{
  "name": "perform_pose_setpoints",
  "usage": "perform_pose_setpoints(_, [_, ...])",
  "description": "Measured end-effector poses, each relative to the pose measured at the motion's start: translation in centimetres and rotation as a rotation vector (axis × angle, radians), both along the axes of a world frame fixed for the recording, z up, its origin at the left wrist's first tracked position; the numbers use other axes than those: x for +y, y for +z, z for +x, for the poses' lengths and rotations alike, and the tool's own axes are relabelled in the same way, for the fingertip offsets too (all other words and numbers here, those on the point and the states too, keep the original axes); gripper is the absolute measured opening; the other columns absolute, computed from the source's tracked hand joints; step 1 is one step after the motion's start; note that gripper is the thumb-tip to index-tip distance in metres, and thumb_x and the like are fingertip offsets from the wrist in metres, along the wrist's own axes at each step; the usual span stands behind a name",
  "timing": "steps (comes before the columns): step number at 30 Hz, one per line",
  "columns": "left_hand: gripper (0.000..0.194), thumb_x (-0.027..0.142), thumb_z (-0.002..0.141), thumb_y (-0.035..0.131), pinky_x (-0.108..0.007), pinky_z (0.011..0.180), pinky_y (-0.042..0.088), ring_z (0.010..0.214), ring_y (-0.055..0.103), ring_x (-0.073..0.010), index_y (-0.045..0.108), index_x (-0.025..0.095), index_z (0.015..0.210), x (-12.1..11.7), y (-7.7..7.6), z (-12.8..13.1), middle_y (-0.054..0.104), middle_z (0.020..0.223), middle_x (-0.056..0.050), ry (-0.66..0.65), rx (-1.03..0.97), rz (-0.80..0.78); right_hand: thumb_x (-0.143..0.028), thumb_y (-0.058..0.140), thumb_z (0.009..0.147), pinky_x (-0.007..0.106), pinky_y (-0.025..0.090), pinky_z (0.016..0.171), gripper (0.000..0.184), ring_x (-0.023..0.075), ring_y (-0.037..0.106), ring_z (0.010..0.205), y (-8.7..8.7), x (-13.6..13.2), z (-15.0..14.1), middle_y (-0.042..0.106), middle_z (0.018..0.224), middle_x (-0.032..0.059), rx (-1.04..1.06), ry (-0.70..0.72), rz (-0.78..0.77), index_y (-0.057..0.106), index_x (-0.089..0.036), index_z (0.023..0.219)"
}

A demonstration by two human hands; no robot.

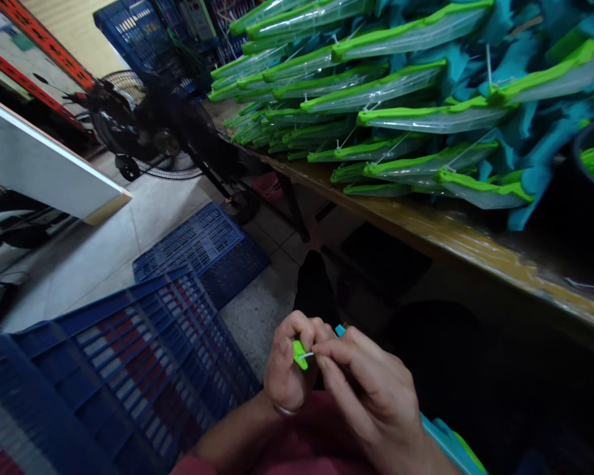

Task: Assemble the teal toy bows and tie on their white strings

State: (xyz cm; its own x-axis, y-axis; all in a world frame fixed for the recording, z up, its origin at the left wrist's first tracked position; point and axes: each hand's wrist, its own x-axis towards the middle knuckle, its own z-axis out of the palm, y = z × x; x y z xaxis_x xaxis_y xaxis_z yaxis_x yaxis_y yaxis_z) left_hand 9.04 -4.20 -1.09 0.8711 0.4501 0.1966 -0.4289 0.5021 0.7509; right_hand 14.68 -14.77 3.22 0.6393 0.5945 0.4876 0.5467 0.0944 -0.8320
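Note:
My left hand (288, 359) is curled around a small bright green plastic piece (299, 356), whose end shows between thumb and fingers. A thin pale pin or wire (307, 355) runs from that piece to the fingertips of my right hand (373, 386), which are pinched on it. Behind the right fingers peeks a small teal bit (340, 330); what it belongs to is hidden. Under my right forearm lies a teal and green plastic thing (453, 445), mostly covered.
Stacked along the wooden bench (426, 231) are many green-edged clear plastic pieces (400, 155) with teal parts. A dark tub (591, 165) of green pieces stands at right. At left is a blue crate (103, 369); beyond it stands a black fan (153, 132).

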Motion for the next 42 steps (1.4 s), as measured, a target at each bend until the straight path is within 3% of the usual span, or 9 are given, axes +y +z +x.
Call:
perform_pose_setpoints(25, [0.038, 0.053, 0.095, 0.048, -0.031, 0.065, 0.035, 0.06, 0.039, -0.0155, 0.044, 0.021, 0.075, 0.2, 0.8, 0.3, 0.044, 0.063, 0.001, 0.004, 0.049, -0.027, -0.005, 0.052, 0.096, 0.023, 0.036, 0.05, 0.017, 0.0128, 0.055, 0.068, 0.0, 0.0, 0.7, 0.056, 0.077, 0.0023, -0.16, 0.037, -0.042, 0.061, -0.016, 0.106])
perform_pose_setpoints(42, [0.035, 0.055, 0.095, 0.055, -0.029, 0.065, 0.037, 0.064, 0.043, -0.0155, 0.053, 0.023, 0.081, 0.4, 0.2, 0.2, 0.05, 0.07, 0.001, 0.034, 0.011, -0.022, -0.005, 0.049, 0.096, 0.023, 0.037, 0.05, 0.017, 0.0127, 0.053, 0.064, -0.1, 0.1, 1.2, 0.055, 0.077, 0.0035, -0.247, 0.033, -0.093, 0.059, -0.015, 0.107])
